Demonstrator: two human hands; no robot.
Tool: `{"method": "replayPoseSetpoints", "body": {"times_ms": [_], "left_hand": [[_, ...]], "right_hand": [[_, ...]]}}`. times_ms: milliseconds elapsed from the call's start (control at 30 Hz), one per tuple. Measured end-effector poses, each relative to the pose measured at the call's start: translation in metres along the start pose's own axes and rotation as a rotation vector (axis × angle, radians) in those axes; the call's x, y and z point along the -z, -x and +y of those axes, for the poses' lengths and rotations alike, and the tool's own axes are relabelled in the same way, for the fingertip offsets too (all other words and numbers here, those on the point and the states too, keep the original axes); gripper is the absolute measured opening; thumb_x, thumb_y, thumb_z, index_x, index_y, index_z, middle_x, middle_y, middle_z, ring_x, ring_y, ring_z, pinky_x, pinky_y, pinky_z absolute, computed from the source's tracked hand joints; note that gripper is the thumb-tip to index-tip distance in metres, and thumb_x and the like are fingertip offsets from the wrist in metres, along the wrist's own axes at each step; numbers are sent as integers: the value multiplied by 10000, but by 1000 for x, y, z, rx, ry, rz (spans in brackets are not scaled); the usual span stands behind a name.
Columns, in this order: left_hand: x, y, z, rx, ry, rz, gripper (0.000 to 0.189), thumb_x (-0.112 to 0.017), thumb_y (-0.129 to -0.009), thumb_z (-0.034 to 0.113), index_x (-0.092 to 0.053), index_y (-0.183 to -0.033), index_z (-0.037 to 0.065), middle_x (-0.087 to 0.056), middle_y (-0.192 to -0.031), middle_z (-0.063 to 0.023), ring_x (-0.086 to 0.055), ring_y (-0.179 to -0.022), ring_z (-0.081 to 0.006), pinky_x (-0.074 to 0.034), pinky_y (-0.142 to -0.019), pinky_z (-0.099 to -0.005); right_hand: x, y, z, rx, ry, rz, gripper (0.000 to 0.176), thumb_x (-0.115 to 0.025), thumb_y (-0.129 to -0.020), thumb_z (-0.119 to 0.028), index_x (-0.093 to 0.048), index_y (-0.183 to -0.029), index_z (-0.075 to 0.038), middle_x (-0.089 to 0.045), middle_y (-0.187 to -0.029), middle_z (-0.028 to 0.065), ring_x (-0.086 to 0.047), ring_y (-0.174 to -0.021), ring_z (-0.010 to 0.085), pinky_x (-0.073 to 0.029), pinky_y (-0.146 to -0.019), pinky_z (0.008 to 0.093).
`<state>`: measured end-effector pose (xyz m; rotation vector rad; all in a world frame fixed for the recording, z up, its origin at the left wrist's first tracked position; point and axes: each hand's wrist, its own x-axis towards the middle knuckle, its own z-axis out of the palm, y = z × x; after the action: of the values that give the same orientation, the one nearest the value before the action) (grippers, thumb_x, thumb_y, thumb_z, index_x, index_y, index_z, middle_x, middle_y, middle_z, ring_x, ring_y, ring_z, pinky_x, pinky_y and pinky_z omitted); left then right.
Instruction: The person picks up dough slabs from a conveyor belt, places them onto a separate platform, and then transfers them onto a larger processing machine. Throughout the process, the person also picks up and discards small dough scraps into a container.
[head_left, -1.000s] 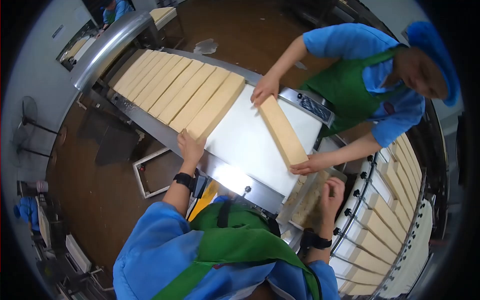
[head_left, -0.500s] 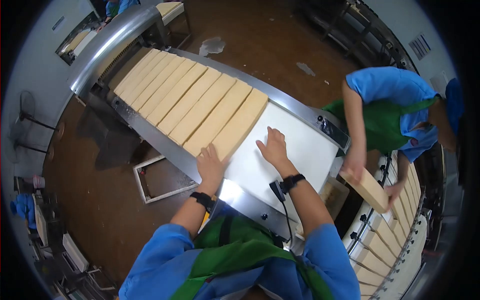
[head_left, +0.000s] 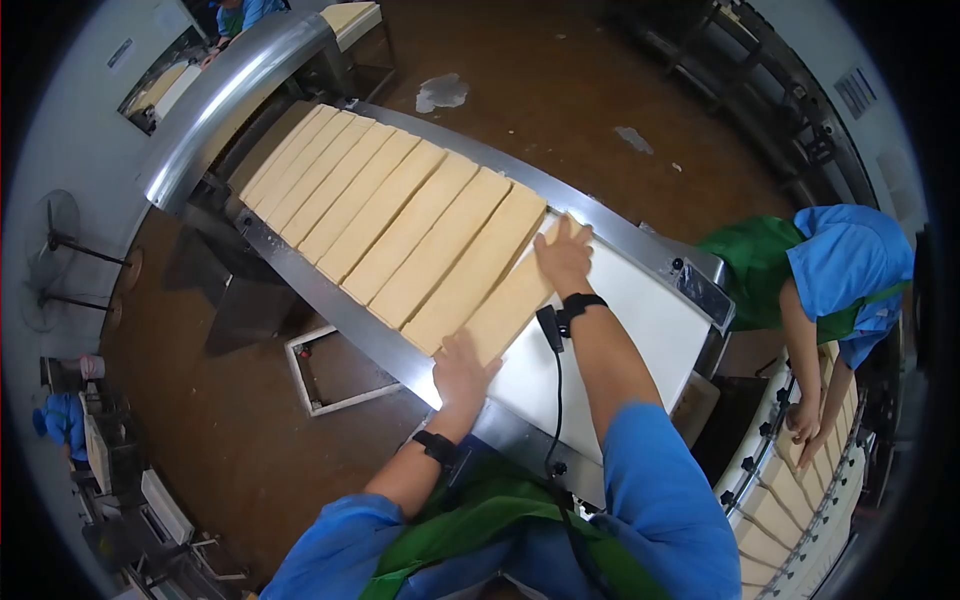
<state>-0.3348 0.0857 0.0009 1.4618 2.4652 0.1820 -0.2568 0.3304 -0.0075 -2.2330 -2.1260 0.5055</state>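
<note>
A long pale yellow slab (head_left: 513,310) lies on the white belt (head_left: 640,320), beside a row of several similar slabs (head_left: 400,210). My left hand (head_left: 463,375) grips its near end, with fingers on top of that end. At the far end, my right hand (head_left: 566,258) holds the same slab, its fingers over the top and edge. The slab sits almost parallel to the last one in the row, close against it. Both my wrists wear dark bands, and a cable hangs from the right one.
Metal side rails (head_left: 470,150) border the belt, leading to a curved steel hood (head_left: 240,100). To the right a co-worker (head_left: 840,270) bends over a second conveyor (head_left: 790,490) carrying more slabs. A white frame (head_left: 310,375) stands on the brown floor at left.
A slab now lies between my hands on the belt, where bare belt showed before. My hands have closed on its ends. The co-worker's hands no longer hold a raised slab and reach down to the second conveyor.
</note>
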Motion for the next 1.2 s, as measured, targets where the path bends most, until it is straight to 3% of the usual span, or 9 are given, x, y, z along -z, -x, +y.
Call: {"method": "replayPoseSetpoints", "body": {"times_ms": [133, 300, 433, 467, 500, 567, 833, 1033, 1200], "left_hand": [[5, 3, 6, -182, 59, 35, 785, -704, -728, 413, -352, -1283, -17, -423, -1128, -234, -505, -912, -372, -475, -797, -407], [23, 25, 44, -438, 419, -434, 855, -748, -685, 375, -298, -1293, -22, -385, -1144, -270, -521, -943, -438, -488, -805, -441], [-17, 60, 94, -642, 299, -396, 845, -758, -675, 365, -260, -1215, -52, -360, -1118, -292, -562, -828, -464, -522, -714, -476], [-13, 68, 112, -526, 313, -477, 859, -750, -667, 355, -265, -1211, -99, -388, -1113, -335, -539, -913, -483, -517, -720, -480], [-21, 70, 114, -645, 363, -395, 779, -756, -666, 275, -295, -1181, -83, -389, -1105, -345, -533, -903, -483, -518, -664, -483], [-4, 92, 142, -736, 391, -363, 773, -756, -644, 157, -294, -1232, -37, -340, -1151, -303, -506, -944, -468, -480, -808, -472], [29, 223, 269, -1396, 556, -580, 746, -730, -633, 50, -382, -1291, 84, -304, -1247, -244, -390, -1149, -439, -417, -928, -438], [30, 338, 306, -2006, 323, -978, 690, -709, -726, 110, -362, -1323, 103, -295, -1278, -240, -541, -951, -392, -478, -853, -407], [2, 403, 306, -2060, 81, -1497, 604, -634, -810, 110, -337, -1335, 126, -220, -1319, -256, -559, -921, -360, -480, -847, -406]], "right_hand": [[51, 37, 46, -223, -225, 1, 890, -643, -691, -413, -216, -1415, -123, -167, -1440, 231, -410, -1177, 452, -428, -937, 470], [85, 73, 171, -550, -267, 74, 934, -675, -667, -410, -197, -1405, -96, -141, -1451, 223, -407, -1175, 482, -413, -946, 503], [50, 104, 287, -442, -206, 465, 928, -705, -691, -455, -317, -1307, 122, -129, -1414, 351, -312, -1275, 440, -271, -1078, 433], [78, 127, 291, -423, -248, 263, 1044, -683, -720, -469, -126, -1349, 149, -145, -1408, 349, -149, -1340, 438, -107, -1129, 398], [52, 137, 310, -491, -306, 604, 881, -727, -680, -323, -260, -1264, 144, -274, -1307, 337, -381, -1186, 444, -329, -1030, 435], [92, 189, 332, -667, -590, 582, 822, -721, -677, -270, -253, -1246, 94, -335, -1225, 289, -422, -1121, 440, -391, -951, 468], [159, 444, 490, -1112, -584, 1101, 767, -675, -706, -349, -302, -1258, 31, -323, -1222, 280, -446, -1090, 432, -411, -927, 459], [144, 621, 597, -1424, -703, 786, 787, -619, -730, -416, -350, -1241, 119, -408, -1214, 354, -459, -1126, 447, -391, -967, 437], [130, 672, 646, -1408, -399, 221, 623, -413, -826, -483, -475, -1268, -49, -447, -1326, 217, -379, -1226, 414, -266, -1034, 493]]}}
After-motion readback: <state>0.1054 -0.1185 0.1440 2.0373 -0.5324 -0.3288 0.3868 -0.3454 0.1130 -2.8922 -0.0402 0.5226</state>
